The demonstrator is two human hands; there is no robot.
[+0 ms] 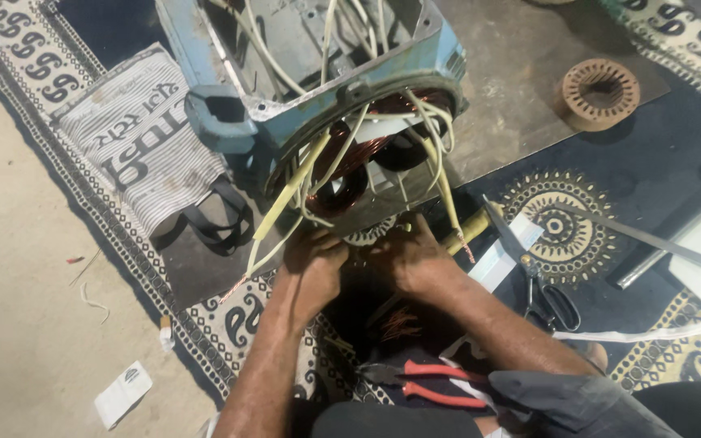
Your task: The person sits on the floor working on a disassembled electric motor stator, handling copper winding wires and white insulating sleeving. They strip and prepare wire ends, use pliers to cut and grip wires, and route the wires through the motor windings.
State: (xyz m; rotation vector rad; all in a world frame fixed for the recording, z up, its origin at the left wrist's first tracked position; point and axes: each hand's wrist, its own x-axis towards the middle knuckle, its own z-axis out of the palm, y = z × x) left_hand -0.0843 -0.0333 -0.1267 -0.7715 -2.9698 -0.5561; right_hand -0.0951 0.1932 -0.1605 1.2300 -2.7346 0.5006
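1. Copper windings (350,158) fill the round opening of a blue motor housing (310,105) that lies tilted on a dark mat (651,170); the housing's top is cut off by the frame edge.
2. Cream sleeved wires (302,182) spill from the opening and hang down toward both hands.
3. Left hand (311,264) is curled under the lower rim of the housing, fingers bent in tight; what it pinches is hidden by its own knuckles.
4. Right hand (411,255) sits just beside it, fingers folded against the same rim; I cannot tell what it grips, as the fingertips are out of sight.
5. Red-handled pliers (432,383) lie near the person's lap, jaws partly in shadow.
6. Black-handled scissors (541,284) rest on the mat right of the right forearm, blades toward the housing.
7. A rusty ring of stacked metal plates (599,93) sits well apart on a grey board (521,65).
8. A folded printed sack (144,138) lies left of the housing.
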